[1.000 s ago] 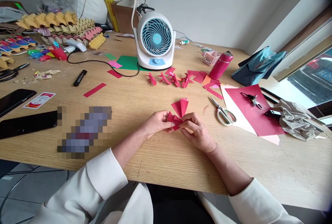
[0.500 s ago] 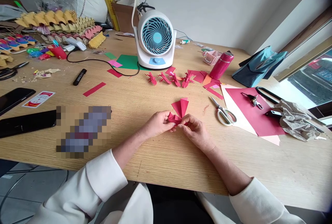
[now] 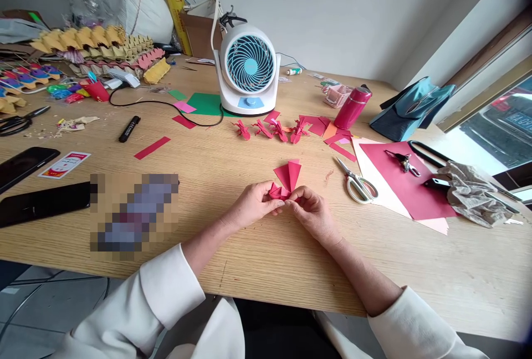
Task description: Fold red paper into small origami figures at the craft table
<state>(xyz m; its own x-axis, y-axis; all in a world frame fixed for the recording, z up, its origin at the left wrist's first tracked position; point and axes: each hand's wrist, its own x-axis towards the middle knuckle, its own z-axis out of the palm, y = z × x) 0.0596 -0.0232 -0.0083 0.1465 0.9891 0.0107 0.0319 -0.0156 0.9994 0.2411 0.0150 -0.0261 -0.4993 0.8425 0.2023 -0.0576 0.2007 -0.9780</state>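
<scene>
the person's left hand (image 3: 258, 202) gripped a folded red paper (image 3: 276, 190) between its thumb, on the near side, and its other fingers, and the right hand (image 3: 312, 216) pinched the right end of that paper with thumb and curled forefinger, the thumb tips almost meeting. the paper was held just above the wooden table (image 3: 233, 259), near the middle of its near half. a fan-shaped red paper (image 3: 291, 174) spread out on the far side of the fingers; whether the two pieces were joined could not be told. farther off, four small red paper figures (image 3: 280, 131) stood in a row, with a white fan (image 3: 250, 65) beyond them to the left and a red bottle (image 3: 351, 108) to the right. scissors (image 3: 362, 188) lay to the right of the hands, beside a large red sheet (image 3: 401, 181), and a red strip (image 3: 152, 148) lay well to the left.
</scene>
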